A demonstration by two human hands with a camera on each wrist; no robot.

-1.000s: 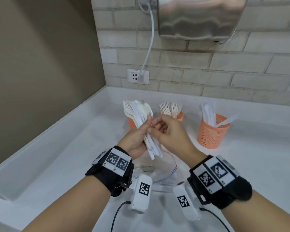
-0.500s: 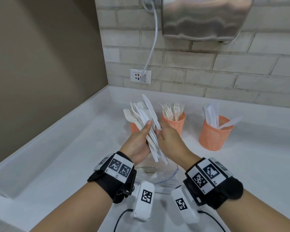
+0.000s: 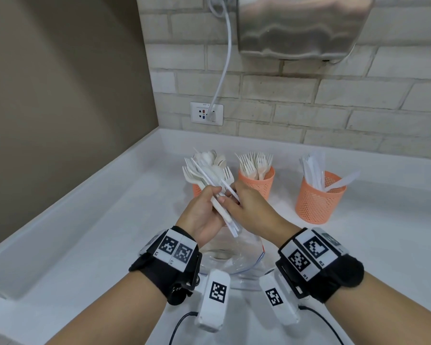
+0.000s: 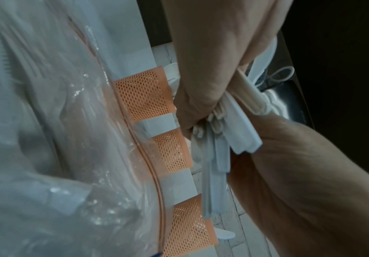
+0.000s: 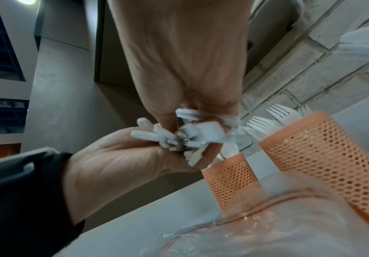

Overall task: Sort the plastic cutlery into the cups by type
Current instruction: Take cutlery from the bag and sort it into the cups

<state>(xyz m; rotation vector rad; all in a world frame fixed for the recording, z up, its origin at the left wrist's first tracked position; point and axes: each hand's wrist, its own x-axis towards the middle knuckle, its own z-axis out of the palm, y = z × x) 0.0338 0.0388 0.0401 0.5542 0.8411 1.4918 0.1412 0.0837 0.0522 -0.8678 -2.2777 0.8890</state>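
My left hand (image 3: pixel 210 195) grips a fanned bundle of white plastic cutlery (image 3: pixel 209 175), a mix of forks, spoons and knives, above a clear plastic bag (image 3: pixel 232 257). My right hand (image 3: pixel 230 195) pinches one white piece in that bundle; I cannot tell its type. The handle ends (image 5: pixel 179 137) crowd together between both hands. Three orange mesh cups stand behind. The left cup (image 3: pixel 197 190) holds spoons and is mostly hidden by the bundle. The middle cup (image 3: pixel 256 180) holds forks. The right cup (image 3: pixel 319 197) holds knives.
The white counter (image 3: pixel 97 232) has a raised lip on the left and meets a brick wall behind the cups. A steel hand dryer (image 3: pixel 301 26) hangs above, with its cable plugged into a wall socket (image 3: pixel 206 113).
Half a second ago my right hand held a knife sticking up above the bundle. Now that piece lies low among the others, and both hands sit slightly lower.
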